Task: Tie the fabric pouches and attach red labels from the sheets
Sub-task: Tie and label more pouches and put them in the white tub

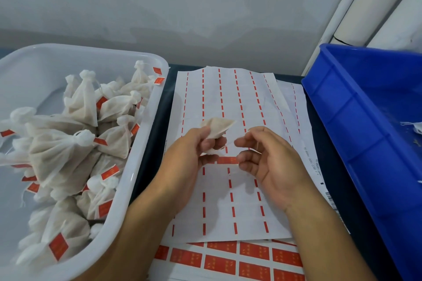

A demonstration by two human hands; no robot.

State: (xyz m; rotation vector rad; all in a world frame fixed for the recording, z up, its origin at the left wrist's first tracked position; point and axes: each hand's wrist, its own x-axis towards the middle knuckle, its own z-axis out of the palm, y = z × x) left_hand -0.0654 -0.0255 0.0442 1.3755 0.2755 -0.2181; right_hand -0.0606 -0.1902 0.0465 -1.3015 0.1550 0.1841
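Dark table carries full label sheets (pixel 230 260) nearest, then the left hand (pixel 189 155) gripping a small pouch (pixel 217 129) while right hand (pixel 265 155) pinches a red label (pixel 227 160), which next, I judge, must fold around its string.

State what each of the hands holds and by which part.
The left hand grips a fabric pouch by its lower end. The right hand pinches the pouch's thin string; a red label spans between both hands' fingertips.
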